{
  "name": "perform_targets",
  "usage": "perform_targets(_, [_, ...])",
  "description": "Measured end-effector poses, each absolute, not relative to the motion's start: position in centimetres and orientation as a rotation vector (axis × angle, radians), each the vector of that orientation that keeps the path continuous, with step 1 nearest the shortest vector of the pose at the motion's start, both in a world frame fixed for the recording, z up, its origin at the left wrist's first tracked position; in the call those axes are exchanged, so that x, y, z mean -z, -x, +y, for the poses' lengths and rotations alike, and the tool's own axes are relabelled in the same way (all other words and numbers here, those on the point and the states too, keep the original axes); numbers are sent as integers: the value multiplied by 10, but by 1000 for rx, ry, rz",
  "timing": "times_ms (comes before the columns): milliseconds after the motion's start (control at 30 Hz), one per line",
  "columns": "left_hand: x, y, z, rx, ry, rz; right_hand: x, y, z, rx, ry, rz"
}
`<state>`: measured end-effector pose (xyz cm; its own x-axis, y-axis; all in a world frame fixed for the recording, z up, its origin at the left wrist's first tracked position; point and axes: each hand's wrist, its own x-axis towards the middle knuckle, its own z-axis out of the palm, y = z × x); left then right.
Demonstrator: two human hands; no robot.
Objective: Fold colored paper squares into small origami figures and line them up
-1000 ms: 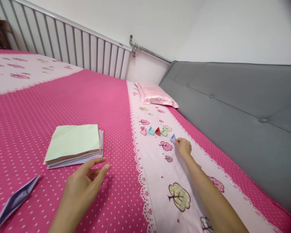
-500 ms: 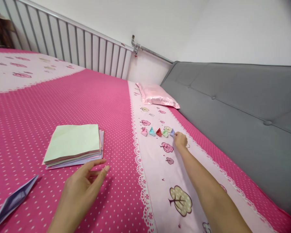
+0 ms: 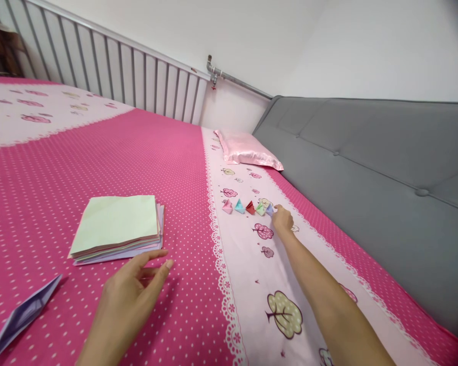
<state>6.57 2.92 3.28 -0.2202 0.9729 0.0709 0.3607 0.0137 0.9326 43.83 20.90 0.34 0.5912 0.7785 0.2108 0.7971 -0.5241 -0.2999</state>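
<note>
My left hand [image 3: 132, 290] hovers over the pink dotted bedspread with fingers parted, holding nothing. It is close to the front corner of a stack of coloured paper sheets [image 3: 116, 223], pale green on top. My right hand [image 3: 283, 218] reaches to the end of a row of small folded paper pieces. Its index finger stands apart from the thumb, right beside the purple folded paper [image 3: 269, 209]; whether it touches is unclear. Leftward along the row lie green [image 3: 260, 209], red [image 3: 250, 207], blue [image 3: 239, 206] and pink [image 3: 227, 206] folded papers.
A larger folded purple paper [image 3: 25, 315] lies at the lower left of the bedspread [image 3: 187, 315]. A pink pillow [image 3: 248, 149] rests at the far end by the grey headboard [image 3: 366, 168]. Beyond the bed are a white radiator [image 3: 137, 76] and a pipe with a valve [image 3: 213, 76].
The purple folded paper has shifted slightly left, closer to the green one. My right index finger has lifted away from it. My left hand has stayed nearly still.
</note>
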Motion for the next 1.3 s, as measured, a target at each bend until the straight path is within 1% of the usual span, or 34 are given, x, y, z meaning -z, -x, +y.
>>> perform_targets(200, [-32,-63,30,-1222,-1358,1721,-15,-420,189,162,2321,-1085])
perform_targets(300, [-40,-58,28,-1277,-1274,1727,-28,-400,172,200,2160,-1119])
perform_targets(400, [-52,-49,24,-1567,-1045,1818,-42,-368,158,147,1962,-1270])
perform_targets(467, [-59,-43,21,-1838,-882,1819,-52,-338,149,62,1831,-1394])
perform_targets(533, [-64,-36,18,-2066,-770,1778,-60,-301,141,-67,1686,-1545])
perform_targets(567, [-65,-32,16,-2150,-733,1763,-63,-280,136,-202,1533,-1647])
perform_targets(633, [-66,-25,13,-2260,-692,1757,-66,-238,130,-401,1294,-1799])
perform_targets(700, [-65,-19,11,-2325,-664,1757,-65,-199,127,-523,1141,-1999])
perform_targets(833, [-65,-10,9,-2402,-559,1756,-50,-146,134,-419,866,-2336])
perform_targets(900, [-66,-7,9,-2410,-502,1757,-39,-134,140,-425,850,-2400])
perform_targets(1033, [-67,-7,11,-2441,-380,1655,-23,-134,146,-571,920,-2417])
perform_targets(1133, [-69,-6,13,-2513,-263,1537,-18,-140,146,-672,923,-2397])
perform_targets(1300, [-74,-5,11,-2580,-162,1469,-17,-142,145,-716,934,-2337])
